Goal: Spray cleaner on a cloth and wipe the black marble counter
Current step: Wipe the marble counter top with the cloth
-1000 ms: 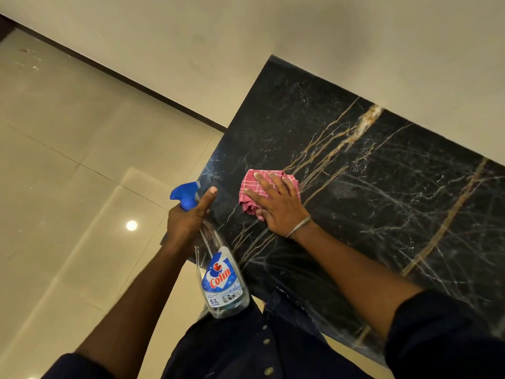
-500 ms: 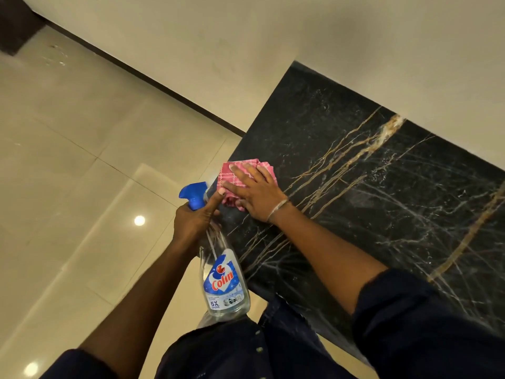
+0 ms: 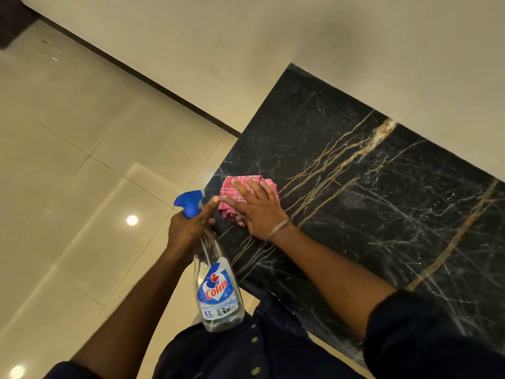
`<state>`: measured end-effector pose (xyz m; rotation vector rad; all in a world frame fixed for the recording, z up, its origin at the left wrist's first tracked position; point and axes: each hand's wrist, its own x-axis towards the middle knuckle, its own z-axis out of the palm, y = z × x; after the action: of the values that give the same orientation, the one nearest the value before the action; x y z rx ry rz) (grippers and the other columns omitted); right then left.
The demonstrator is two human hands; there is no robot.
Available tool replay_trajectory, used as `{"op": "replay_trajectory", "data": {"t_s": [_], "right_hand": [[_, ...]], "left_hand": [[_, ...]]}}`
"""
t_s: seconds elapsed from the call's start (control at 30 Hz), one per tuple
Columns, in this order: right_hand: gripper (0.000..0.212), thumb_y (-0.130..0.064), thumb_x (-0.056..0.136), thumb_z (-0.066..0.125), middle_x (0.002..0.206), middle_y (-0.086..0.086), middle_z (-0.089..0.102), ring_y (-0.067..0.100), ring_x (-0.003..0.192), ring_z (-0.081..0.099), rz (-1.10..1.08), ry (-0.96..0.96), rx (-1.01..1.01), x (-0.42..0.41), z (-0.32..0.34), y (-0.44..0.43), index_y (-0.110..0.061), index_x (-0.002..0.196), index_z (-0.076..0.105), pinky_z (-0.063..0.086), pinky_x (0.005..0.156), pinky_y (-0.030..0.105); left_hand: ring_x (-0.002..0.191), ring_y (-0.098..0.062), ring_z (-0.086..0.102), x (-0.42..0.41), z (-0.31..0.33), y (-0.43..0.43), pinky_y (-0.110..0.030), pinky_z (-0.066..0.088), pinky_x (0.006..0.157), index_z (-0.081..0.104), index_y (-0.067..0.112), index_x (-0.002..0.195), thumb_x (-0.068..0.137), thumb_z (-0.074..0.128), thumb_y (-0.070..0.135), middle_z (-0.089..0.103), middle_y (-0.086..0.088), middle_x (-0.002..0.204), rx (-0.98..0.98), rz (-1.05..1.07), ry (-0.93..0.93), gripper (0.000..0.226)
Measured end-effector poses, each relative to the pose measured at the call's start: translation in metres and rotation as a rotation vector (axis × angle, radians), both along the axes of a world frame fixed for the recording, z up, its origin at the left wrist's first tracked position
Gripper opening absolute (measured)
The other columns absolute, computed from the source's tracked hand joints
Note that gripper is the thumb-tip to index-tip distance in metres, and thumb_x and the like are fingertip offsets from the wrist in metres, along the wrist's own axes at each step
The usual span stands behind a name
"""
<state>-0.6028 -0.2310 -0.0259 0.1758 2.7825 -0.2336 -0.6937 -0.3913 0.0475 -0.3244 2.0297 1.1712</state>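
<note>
Two hands in play. Far left, glossy cream floor tiles [image 3: 68,160] with a bright spot of reflected light [image 3: 132,220], and a dark skirting strip [image 3: 142,77] running along the foot of the pale wall [image 3: 273,50].

Moving in, the left hand [image 3: 188,228] is wrapped round the neck of the spray bottle [image 3: 218,291], thumb stretched up alongside the blue trigger head [image 3: 190,202]. The bottle is clear and tilted. Its base hangs down by the person's dark buttoned shirt [image 3: 232,356], just off the counter's near edge. The blue label reads "Colin" and "5X". The tip of the trigger head faces the floor side, away from the stone.

Right next to that thumb is the pink checked cloth [image 3: 237,190]. It's bunched up, lying on the black marble counter [image 3: 355,214] close to its left end. On top sits the right hand [image 3: 257,212], flat, fingers straight and spread, pressing the cloth down onto the stone. Pink fabric shows past the fingertips and under the thumb. A thin metal bangle [image 3: 278,228] circles the wrist.

Further right, the counter runs on, black and shot through with gold and white veins, its back edge tight against the wall. Bottom right, a dark rolled sleeve [image 3: 423,337] covers the right arm above the bare forearm.
</note>
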Motion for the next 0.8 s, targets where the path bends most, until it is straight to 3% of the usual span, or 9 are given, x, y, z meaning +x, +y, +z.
{"op": "replay_trajectory", "data": {"t_s": [0.13,0.23,0.4,0.5,0.67,0.8], "right_hand": [[0.071,-0.042,0.095,0.05,0.164,0.002,-0.005,0.034,0.149,-0.003,0.023,-0.015,0.02,-0.057,0.004,-0.01,-0.044,0.152,0.009,-0.001,0.119,0.053],[0.073,-0.042,0.095,0.051,0.164,0.003,-0.005,0.034,0.15,-0.003,0.045,-0.01,0.052,-0.061,0.005,-0.01,-0.043,0.153,0.008,-0.003,0.118,0.052],[0.066,-0.042,0.097,0.046,0.164,0.005,0.001,0.034,0.149,0.0,0.051,0.028,-0.034,0.005,0.004,-0.01,-0.043,0.153,0.011,-0.01,0.117,0.049],[0.063,-0.046,0.093,0.04,0.163,0.005,0.01,0.033,0.149,0.009,0.038,0.066,-0.014,0.061,-0.004,-0.011,-0.042,0.152,0.018,0.002,0.119,0.052],[0.062,-0.054,0.09,0.032,0.162,0.006,0.017,0.034,0.148,0.017,0.034,0.07,-0.039,0.099,-0.005,-0.015,-0.042,0.151,0.022,0.012,0.117,0.054],[0.066,-0.05,0.088,0.039,0.163,0.006,0.014,0.036,0.147,0.015,0.051,0.046,-0.047,0.062,-0.005,-0.025,-0.042,0.151,0.02,0.004,0.118,0.054]], "left_hand": [[0.075,-0.024,0.066,-0.003,-0.001,-0.004,-0.033,0.053,0.069,0.064,-0.003,0.107,0.081,0.068,0.055,0.07,-0.012,0.085,-0.033,-0.023,0.029,0.063],[0.086,-0.032,0.069,-0.004,0.001,-0.004,-0.041,0.055,0.08,0.064,-0.003,0.109,0.081,0.067,0.057,0.071,-0.018,0.096,-0.042,-0.046,0.037,0.066],[0.073,-0.023,0.065,-0.002,0.002,-0.001,-0.03,0.05,0.065,0.064,-0.005,0.107,0.082,0.067,0.056,0.071,-0.017,0.089,-0.041,-0.055,0.033,0.066],[0.062,-0.016,0.063,-0.001,0.005,0.002,-0.026,0.047,0.058,0.065,-0.004,0.105,0.083,0.067,0.054,0.067,-0.006,0.074,-0.025,-0.033,0.025,0.062],[0.065,-0.017,0.064,0.0,0.006,-0.004,-0.026,0.047,0.06,0.064,-0.004,0.106,0.085,0.065,0.053,0.067,-0.007,0.076,-0.021,-0.018,0.04,0.062],[0.069,-0.02,0.065,0.0,0.004,-0.011,-0.034,0.055,0.07,0.063,-0.001,0.104,0.083,0.065,0.055,0.068,-0.006,0.077,-0.032,0.001,0.044,0.06]]}}
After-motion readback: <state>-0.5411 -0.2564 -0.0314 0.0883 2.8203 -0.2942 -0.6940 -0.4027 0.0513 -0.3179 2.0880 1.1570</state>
